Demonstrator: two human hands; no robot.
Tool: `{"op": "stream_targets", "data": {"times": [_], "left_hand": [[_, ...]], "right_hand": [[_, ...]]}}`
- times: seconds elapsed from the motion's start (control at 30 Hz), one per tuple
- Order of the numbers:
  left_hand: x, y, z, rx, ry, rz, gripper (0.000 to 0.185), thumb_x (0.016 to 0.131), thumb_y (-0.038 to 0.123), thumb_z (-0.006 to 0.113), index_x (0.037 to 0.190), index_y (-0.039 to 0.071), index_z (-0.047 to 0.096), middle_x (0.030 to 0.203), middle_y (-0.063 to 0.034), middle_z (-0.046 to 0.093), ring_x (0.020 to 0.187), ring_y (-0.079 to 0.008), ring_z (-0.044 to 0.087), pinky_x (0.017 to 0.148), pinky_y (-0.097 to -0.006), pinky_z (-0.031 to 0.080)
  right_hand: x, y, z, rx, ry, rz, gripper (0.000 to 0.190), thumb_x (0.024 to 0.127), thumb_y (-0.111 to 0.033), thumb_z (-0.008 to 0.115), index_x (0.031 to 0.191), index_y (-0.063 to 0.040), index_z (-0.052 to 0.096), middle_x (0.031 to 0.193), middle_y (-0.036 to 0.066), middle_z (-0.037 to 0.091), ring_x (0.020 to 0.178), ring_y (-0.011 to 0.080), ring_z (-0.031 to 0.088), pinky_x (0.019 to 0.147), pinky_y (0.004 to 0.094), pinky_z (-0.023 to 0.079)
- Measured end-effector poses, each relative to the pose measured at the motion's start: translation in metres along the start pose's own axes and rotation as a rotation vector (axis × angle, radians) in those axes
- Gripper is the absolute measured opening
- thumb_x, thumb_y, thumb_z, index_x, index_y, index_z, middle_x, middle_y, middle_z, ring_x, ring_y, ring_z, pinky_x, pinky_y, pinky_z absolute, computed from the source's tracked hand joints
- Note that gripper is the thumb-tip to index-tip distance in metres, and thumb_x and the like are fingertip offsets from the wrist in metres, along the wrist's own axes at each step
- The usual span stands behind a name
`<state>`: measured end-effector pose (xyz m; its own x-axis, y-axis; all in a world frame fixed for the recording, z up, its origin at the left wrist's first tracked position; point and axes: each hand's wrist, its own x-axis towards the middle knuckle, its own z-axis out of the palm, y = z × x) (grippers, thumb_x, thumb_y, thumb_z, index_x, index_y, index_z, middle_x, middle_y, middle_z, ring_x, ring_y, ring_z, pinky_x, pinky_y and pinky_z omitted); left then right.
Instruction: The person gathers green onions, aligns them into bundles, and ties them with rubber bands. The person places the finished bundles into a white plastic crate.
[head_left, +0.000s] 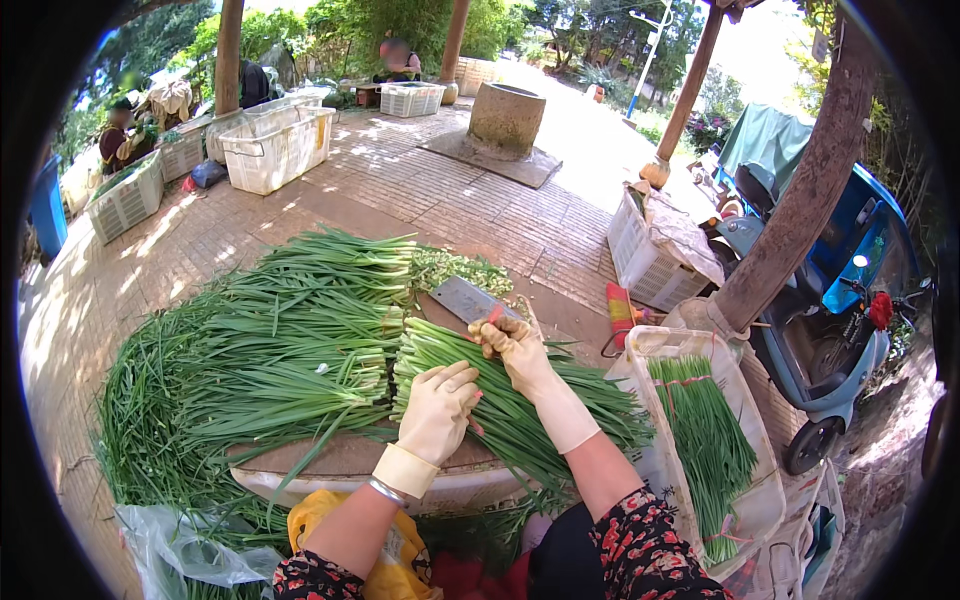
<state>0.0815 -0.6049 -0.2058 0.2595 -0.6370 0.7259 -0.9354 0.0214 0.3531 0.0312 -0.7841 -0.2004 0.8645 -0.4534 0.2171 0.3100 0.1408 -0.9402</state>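
A large bundle of garlic chives (442, 349) lies across a round board (330, 457), its pale cut ends to the left and its green leaves to the right. My left hand (437, 412), in a cream rubber glove, presses on the bundle; pinkish-red tie shows at its fingers. My right hand (517, 356), in a matching glove with stained fingers, is closed in a fist over the bundle, a bit of red tie (496, 313) sticking out above it. Just beyond lies a cleaver (471, 298), its handle partly hidden by my right hand. More chives (300, 322) lie in piles on the left.
Chive trimmings (465, 271) lie at the board's far edge. A white plastic crate (765, 480) at right holds tied chives (701, 435). Beside a wooden post (802, 172) stands a scooter (810, 352). Farther off are crates (277, 150), a stone well ring (506, 120) and seated people (401, 64).
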Motion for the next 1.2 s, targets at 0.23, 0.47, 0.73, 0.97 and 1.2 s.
{"op": "stream_targets", "data": {"times": [0.23, 0.47, 0.73, 0.97, 1.2], "left_hand": [[-0.014, -0.004, -0.007, 0.0, -0.006, -0.032, 0.017, 0.077, 0.008, 0.064, 0.094, 0.009, 0.066, 0.111, -0.005, 0.066, 0.108, -0.0236, 0.06, 0.091, -0.0371, 0.044], [-0.013, 0.03, -0.026, 0.3, 0.043, 0.086, 0.01, 0.079, 0.01, 0.069, 0.089, 0.012, 0.067, 0.092, -0.0046, 0.064, 0.087, -0.0253, 0.063, 0.076, -0.0395, 0.05], [-0.031, -0.003, -0.008, -0.829, 0.086, -0.956, 0.018, 0.092, 0.011, 0.065, 0.098, -0.005, 0.069, 0.075, -0.0043, 0.066, 0.06, -0.0095, 0.06, 0.052, -0.0253, 0.049], [-0.031, 0.0, -0.012, -0.882, 0.177, -0.925, 0.029, 0.087, -0.001, 0.067, 0.114, -0.006, 0.057, 0.094, -0.0084, 0.068, 0.073, -0.0094, 0.062, 0.063, -0.0216, 0.051], [-0.025, 0.007, -0.012, -0.85, 0.141, -0.863, 0.036, 0.086, -0.007, 0.064, 0.117, -0.001, 0.045, 0.091, -0.0095, 0.067, 0.076, -0.0096, 0.062, 0.065, -0.0221, 0.051]], "right_hand": [[-0.071, -0.018, 0.043, -0.326, -0.038, 0.093, 0.012, 0.09, -0.009, 0.068, 0.098, 0.0, 0.069, 0.079, 0.0, 0.065, 0.069, 0.0055, 0.053, 0.062, 0.0218, 0.045], [-0.068, -0.009, 0.036, -0.17, -0.008, 0.057, 0.009, 0.09, -0.003, 0.065, 0.098, 0.001, 0.065, 0.087, 0.002, 0.067, 0.073, 0.0065, 0.057, 0.065, 0.0229, 0.047], [-0.073, -0.024, 0.04, -0.422, -0.166, 0.227, 0.011, 0.086, -0.008, 0.07, 0.091, 0.001, 0.069, 0.076, -0.001, 0.065, 0.068, 0.0065, 0.055, 0.062, 0.0224, 0.046], [-0.081, -0.035, 0.066, -0.878, -0.187, 0.184, 0.02, 0.084, -0.018, 0.068, 0.101, -0.007, 0.068, 0.089, 0.008, 0.069, 0.082, 0.0222, 0.066, 0.074, 0.0324, 0.05], [-0.073, -0.031, 0.055, -0.827, -0.129, 0.217, 0.033, 0.083, -0.027, 0.071, 0.112, -0.011, 0.066, 0.092, 0.009, 0.069, 0.083, 0.0187, 0.067, 0.073, 0.0311, 0.05]]}}
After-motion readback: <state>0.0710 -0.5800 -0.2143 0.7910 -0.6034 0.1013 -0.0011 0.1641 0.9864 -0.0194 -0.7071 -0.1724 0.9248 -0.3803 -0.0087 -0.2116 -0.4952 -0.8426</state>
